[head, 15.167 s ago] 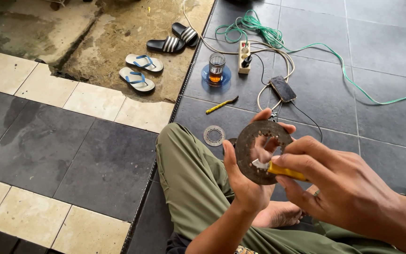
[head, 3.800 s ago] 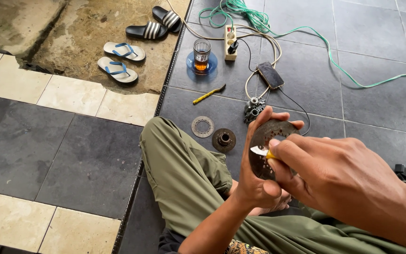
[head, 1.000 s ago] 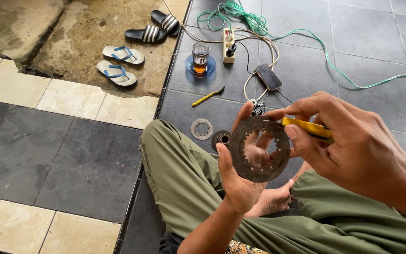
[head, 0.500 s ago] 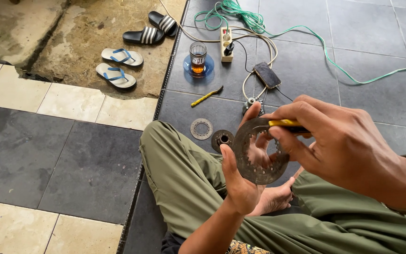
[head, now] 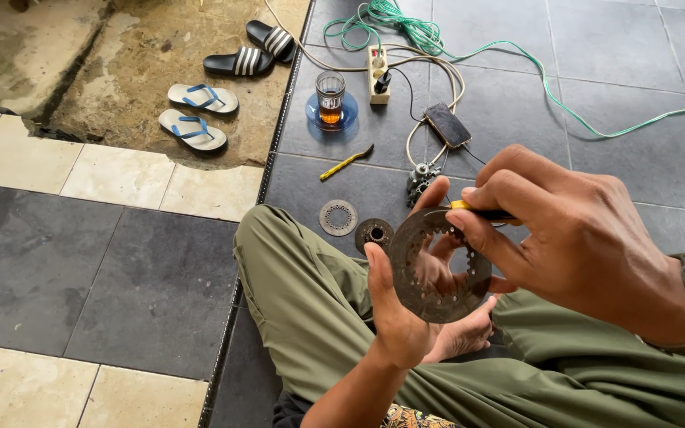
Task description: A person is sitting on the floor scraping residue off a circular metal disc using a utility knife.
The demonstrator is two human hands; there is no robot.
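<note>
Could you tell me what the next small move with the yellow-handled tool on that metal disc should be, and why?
Probably bring the tip of the yellow-handled tool down onto the face of the perforated metal disc. The right hand grips the tool at the disc's upper rim, while the left hand holds the disc upright from behind, so its face is steady and exposed. The tip itself is hidden.
</note>
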